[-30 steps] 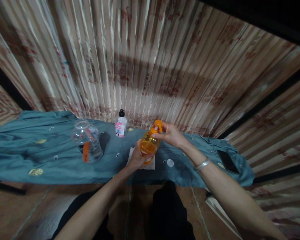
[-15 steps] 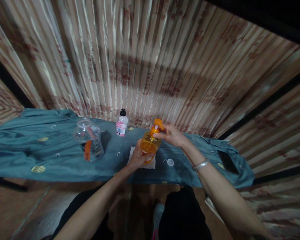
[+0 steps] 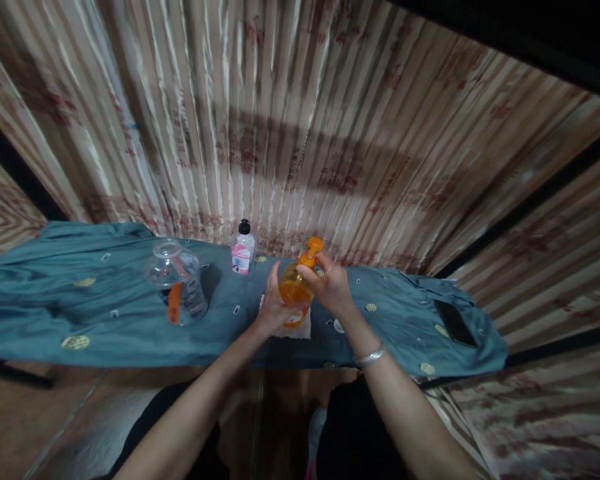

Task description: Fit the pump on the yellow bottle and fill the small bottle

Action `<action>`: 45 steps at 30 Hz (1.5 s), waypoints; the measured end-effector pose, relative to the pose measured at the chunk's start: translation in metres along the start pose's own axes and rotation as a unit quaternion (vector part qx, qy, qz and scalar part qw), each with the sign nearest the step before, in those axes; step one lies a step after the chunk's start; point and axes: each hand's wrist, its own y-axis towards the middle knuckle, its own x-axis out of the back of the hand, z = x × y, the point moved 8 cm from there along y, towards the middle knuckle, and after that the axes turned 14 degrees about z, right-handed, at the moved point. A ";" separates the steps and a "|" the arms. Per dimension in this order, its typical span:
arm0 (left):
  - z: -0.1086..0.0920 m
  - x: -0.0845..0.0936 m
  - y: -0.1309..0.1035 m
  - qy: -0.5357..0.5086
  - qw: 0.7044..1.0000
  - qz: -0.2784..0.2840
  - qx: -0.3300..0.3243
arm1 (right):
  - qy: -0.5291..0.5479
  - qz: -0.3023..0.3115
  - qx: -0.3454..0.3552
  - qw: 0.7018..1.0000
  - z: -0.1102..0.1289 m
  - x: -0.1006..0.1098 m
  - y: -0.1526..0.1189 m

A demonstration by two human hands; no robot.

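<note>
over tabletop (image 3: 125, 337), left hand (image 3: 273, 308) wrapped round amber bottle (image 3: 293, 291), right hand (image 3: 333, 285) pinching orange pump (image 3: 313, 246); pump still on bottle

The left forearm (image 3: 195, 415) and right forearm (image 3: 405, 408), both bare, reach forward and slant inward. The left hand (image 3: 274, 312) curls in a grip, thumb raised; to its right and a little higher, the right hand (image 3: 334, 287) pinches between its thumb and bent fingers (image 3: 329, 264).
</note>
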 end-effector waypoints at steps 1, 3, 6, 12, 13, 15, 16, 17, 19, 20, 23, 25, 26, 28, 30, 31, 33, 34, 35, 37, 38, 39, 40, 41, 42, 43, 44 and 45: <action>-0.010 0.001 0.004 0.018 1.000 0.003 -0.010 | 0.018 0.009 0.009 1.000 -0.001 -0.001 0.003; -0.026 -0.002 0.011 0.045 0.998 0.019 -0.029 | 0.056 0.025 0.030 0.998 -0.004 -0.001 0.008; -0.042 -0.010 0.020 0.079 0.995 0.044 -0.050 | 0.105 0.044 0.053 0.992 -0.009 -0.002 0.012; -0.048 -0.017 0.027 0.125 0.989 0.044 -0.067 | 0.072 0.046 0.062 0.994 -0.008 0.008 0.006; -0.049 -0.017 0.028 0.131 0.988 0.043 -0.068 | 0.051 0.051 0.059 0.996 -0.006 0.011 0.005; -0.049 -0.017 0.030 0.141 0.987 0.042 -0.069 | 0.018 0.070 0.067 0.995 -0.001 0.019 0.005; -0.049 -0.017 0.031 0.145 0.986 0.042 -0.070 | 0.010 0.084 0.081 0.993 0.003 0.023 0.005; -0.049 -0.017 0.031 0.149 0.985 0.041 -0.071 | 0.006 0.100 0.096 0.990 0.008 0.026 0.006; -0.049 -0.017 0.031 0.156 0.984 0.040 -0.072 | -0.002 0.126 0.113 0.986 0.014 0.031 0.007; -0.049 -0.018 0.031 0.160 0.984 0.039 -0.072 | -0.009 0.134 0.113 0.984 0.015 0.032 0.007; -0.050 -0.018 0.029 0.169 0.982 0.039 -0.074 | -0.040 0.139 0.095 0.985 0.017 0.035 0.007; -0.050 -0.019 0.028 0.175 0.981 0.039 -0.075 | -0.056 0.139 0.084 0.985 0.019 0.035 0.005; -0.050 -0.019 0.027 0.177 0.980 0.039 -0.076 | -0.060 0.139 0.083 0.985 0.020 0.035 0.004; -0.050 -0.019 0.027 0.182 0.979 0.037 -0.077 | -0.062 0.140 0.084 0.985 0.022 0.035 0.004; -0.049 -0.019 0.027 0.187 0.979 0.035 -0.079 | -0.067 0.145 0.084 0.984 0.025 0.035 0.005; -0.049 -0.019 0.027 0.189 0.978 0.035 -0.080 | -0.073 0.148 0.082 0.983 0.026 0.035 0.006; -0.048 -0.019 0.028 0.193 0.977 0.034 -0.082 | -0.087 0.152 0.074 0.982 0.026 0.034 0.008; -0.048 -0.019 0.028 0.195 0.977 0.034 -0.084 | -0.094 0.152 0.071 0.981 0.027 0.033 0.009; -0.047 -0.019 0.027 0.197 0.976 0.033 -0.085 | -0.100 0.148 0.068 0.982 0.027 0.033 0.009; -0.046 -0.019 0.027 0.201 0.975 0.032 -0.087 | -0.111 0.127 0.065 0.983 0.028 0.032 0.009; -0.045 -0.019 0.027 0.203 0.975 0.032 -0.088 | -0.117 0.111 0.063 0.985 0.028 0.031 0.008; -0.044 -0.019 0.027 0.205 0.974 0.031 -0.090 | -0.124 0.092 0.059 0.986 0.028 0.030 0.008; -0.044 -0.019 0.027 0.206 0.974 0.031 -0.092 | -0.134 0.070 0.054 0.987 0.027 0.029 0.007; -0.043 -0.019 0.027 0.207 0.973 0.031 -0.095 | -0.145 0.047 0.047 0.987 0.026 0.027 0.007; -0.042 -0.019 0.027 0.208 0.973 0.031 -0.099 | -0.157 0.023 0.038 0.987 0.025 0.025 0.006; -0.042 -0.019 0.027 0.208 0.972 0.031 -0.102 | -0.169 -0.005 0.030 0.985 0.025 0.022 0.006; -0.042 -0.019 0.026 0.208 0.972 0.031 -0.107 | -0.178 -0.034 0.024 0.983 0.024 0.020 0.006; -0.042 -0.019 0.026 0.208 0.971 0.031 -0.111 | -0.185 -0.062 0.021 0.981 0.024 0.017 0.005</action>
